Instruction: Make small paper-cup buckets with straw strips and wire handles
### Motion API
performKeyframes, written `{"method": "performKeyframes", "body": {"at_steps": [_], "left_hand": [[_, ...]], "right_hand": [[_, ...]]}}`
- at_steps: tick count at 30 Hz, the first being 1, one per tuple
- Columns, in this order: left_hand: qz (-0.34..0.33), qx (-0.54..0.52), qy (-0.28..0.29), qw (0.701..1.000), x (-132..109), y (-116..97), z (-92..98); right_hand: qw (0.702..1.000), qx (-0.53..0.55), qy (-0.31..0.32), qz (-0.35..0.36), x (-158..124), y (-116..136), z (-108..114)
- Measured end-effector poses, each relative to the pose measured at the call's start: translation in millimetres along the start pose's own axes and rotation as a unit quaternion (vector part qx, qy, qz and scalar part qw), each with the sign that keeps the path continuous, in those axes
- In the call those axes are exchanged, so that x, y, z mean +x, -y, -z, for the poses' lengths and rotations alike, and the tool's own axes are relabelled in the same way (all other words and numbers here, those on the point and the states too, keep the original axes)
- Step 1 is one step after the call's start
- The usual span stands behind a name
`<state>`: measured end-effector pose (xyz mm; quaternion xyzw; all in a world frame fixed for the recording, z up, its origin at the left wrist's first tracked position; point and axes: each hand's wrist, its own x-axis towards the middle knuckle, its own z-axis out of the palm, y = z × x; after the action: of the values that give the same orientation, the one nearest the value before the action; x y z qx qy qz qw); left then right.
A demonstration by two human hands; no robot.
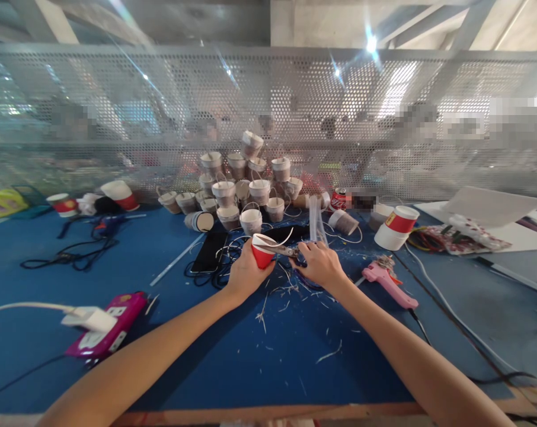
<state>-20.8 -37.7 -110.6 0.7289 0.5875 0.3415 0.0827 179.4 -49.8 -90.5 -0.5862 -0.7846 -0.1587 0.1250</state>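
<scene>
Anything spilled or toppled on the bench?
Yes. White scraps litter the blue tabletop, looking like offcuts. At least two small buckets lie on their sides, left and right of the stack, odd beside mostly upright ones.

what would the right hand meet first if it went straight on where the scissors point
Probably the red cup in the left hand: the scissors in the right hand point at its rim, though depth leaves contact unclear.

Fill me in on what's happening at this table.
A person's left hand grips a red-and-white cup, while the right hand holds scissors with the blades at its rim. A pale strip curls above the blades. Thin scraps litter the blue table, bucket-like cups are piled behind the hands, and a pink glue gun lies to the right.
</scene>
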Motion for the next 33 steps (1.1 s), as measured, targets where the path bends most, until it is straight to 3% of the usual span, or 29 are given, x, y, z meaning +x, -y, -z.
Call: {"method": "performKeyframes", "body": {"at_steps": [12,18,21,33], "left_hand": [[-0.001,0.016,-0.018,1.0,-0.5,2.9,-2.0],[-0.019,-0.145,-0.038,0.988,9.9,8.0,-0.9],[0.009,-0.205,-0.005,0.979,14.0,9.8,-1.2],[0.018,-0.144,0.001,0.989,9.1,9.0,-3.6]], "right_hand": [[0.999,0.028,0.016,-0.002,1.8,0.2,-0.7],[0.999,0.04,0.008,0.002,2.0,-1.7,-1.3],[0.999,0.031,0.014,0.003,2.4,-1.8,-1.4],[0.999,0.028,0.027,-0.003,0.3,5.1,-0.9]]}}
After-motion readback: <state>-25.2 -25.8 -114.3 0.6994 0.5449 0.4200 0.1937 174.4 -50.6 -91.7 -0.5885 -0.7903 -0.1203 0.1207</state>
